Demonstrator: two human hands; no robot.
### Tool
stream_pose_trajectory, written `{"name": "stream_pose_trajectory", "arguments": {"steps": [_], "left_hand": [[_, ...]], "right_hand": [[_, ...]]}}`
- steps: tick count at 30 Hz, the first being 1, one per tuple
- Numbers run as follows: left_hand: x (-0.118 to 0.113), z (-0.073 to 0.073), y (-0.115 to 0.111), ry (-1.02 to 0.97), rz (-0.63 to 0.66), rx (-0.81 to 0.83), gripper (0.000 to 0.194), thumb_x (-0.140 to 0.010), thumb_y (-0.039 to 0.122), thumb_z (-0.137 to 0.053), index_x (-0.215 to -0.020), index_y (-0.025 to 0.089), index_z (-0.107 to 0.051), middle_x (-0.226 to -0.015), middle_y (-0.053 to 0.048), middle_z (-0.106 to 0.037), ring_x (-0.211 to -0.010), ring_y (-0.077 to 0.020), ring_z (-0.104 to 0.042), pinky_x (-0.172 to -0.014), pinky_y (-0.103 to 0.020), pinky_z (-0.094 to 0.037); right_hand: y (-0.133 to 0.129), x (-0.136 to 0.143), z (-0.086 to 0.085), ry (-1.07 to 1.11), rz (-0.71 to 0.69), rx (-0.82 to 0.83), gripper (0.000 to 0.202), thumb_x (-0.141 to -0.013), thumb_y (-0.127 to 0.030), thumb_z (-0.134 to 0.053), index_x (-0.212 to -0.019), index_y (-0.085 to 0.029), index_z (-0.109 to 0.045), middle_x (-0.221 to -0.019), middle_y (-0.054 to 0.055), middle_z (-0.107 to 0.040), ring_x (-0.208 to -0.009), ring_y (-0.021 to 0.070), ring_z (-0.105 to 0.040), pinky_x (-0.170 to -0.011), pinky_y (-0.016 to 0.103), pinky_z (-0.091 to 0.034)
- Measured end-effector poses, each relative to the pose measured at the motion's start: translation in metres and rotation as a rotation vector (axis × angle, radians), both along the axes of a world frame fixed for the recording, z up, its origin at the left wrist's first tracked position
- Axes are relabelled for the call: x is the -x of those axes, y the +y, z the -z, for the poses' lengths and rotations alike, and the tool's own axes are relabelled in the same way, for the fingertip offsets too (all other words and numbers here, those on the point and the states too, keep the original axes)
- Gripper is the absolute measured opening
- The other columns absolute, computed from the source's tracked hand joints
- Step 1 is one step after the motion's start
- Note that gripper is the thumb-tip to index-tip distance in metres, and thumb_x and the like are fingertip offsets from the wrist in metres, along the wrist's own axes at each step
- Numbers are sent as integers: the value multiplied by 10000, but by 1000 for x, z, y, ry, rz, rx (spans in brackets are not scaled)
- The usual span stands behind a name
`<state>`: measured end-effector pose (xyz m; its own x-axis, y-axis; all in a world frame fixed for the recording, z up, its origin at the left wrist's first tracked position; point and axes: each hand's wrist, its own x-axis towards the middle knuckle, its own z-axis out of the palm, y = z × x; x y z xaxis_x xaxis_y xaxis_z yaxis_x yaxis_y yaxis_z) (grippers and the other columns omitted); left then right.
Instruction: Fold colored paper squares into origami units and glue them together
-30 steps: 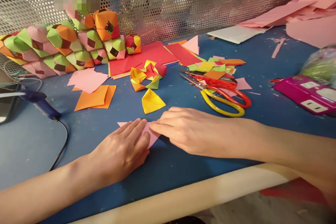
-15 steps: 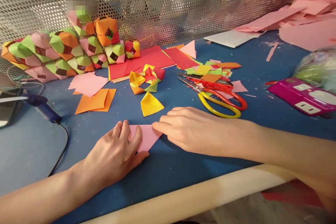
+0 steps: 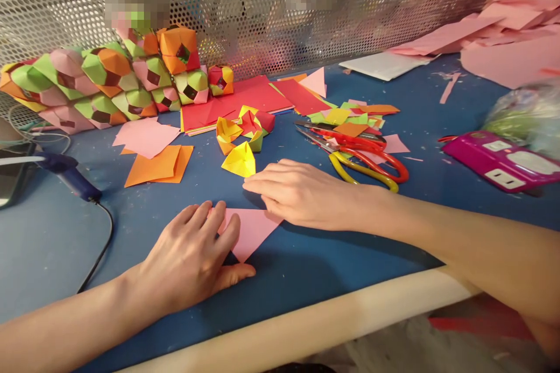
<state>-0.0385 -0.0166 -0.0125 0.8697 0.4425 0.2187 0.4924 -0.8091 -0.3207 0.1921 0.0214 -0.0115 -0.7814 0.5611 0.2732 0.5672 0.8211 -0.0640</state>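
A pink paper folded into a triangle (image 3: 251, 230) lies flat on the blue table. My left hand (image 3: 192, 256) presses on its left part, fingers lying over the paper and thumb apart near its lower tip. My right hand (image 3: 297, 192) reaches across just above the triangle's right corner, with its fingers stretched out. Its fingertips are at the lower right edge of a yellow folded paper piece (image 3: 238, 160) and seem to touch it. Behind that piece sits a partly joined ring of folded paper units (image 3: 254, 128) in yellow, red and green.
Scissors (image 3: 371, 166) with red and yellow handles lie near my right hand, by paper scraps. Pink and orange sheets (image 3: 160, 163) lie at left, beside a blue glue gun (image 3: 72, 178). Stacked paper balls (image 3: 105, 78) line the mesh wall. A magenta box (image 3: 503, 160) stands right.
My right hand has lifted off the pink triangle and moved away toward the back left. The yellow piece has shifted back and left, closer to the ring. My left hand stays on the triangle.
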Motion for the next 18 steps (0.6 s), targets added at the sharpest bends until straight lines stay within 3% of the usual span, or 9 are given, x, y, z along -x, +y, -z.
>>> {"name": "stream_pose_trajectory", "arguments": {"steps": [3,9,11,14,18], "left_hand": [[0,-2,2,-29,4,16,550,-834,578,-440,-1057,96,-586,-1056,-191,-654,-843,-306,-652,-616,-417,-545],[5,-3,13,-193,-36,124,161,-891,205,-443,-941,129,-576,-834,-81,-648,-699,-172,-618,-569,-274,-487],[7,-3,16,-293,-59,221,131,-889,141,-428,-915,136,-556,-829,-66,-616,-687,-134,-588,-580,-236,-468],[6,-4,19,-460,-194,274,110,-866,142,-470,-764,159,-507,-723,-18,-550,-607,-102,-517,-555,-212,-432],[2,-9,20,-597,-399,388,107,-815,211,-542,-732,177,-485,-625,25,-499,-547,-101,-478,-510,-213,-408]], "right_hand": [[-2,1,-4,35,-9,107,285,-896,-303,-496,-1082,-118,-607,-1020,112,-675,-920,227,-593,-813,386,-437],[-4,2,-4,118,-34,190,610,-816,-559,-538,-1238,-120,-509,-1176,142,-614,-1050,261,-572,-886,429,-433],[-4,2,-3,193,-3,186,663,-804,-579,-538,-1277,-120,-472,-1232,147,-580,-1115,272,-541,-931,450,-420],[-4,3,-5,392,103,243,627,-837,-529,-524,-1315,-138,-419,-1307,139,-521,-1192,265,-491,-973,451,-416],[-5,8,-7,686,268,485,625,-821,-433,-582,-1346,-186,-347,-1385,131,-423,-1199,255,-486,-905,423,-488]]}}
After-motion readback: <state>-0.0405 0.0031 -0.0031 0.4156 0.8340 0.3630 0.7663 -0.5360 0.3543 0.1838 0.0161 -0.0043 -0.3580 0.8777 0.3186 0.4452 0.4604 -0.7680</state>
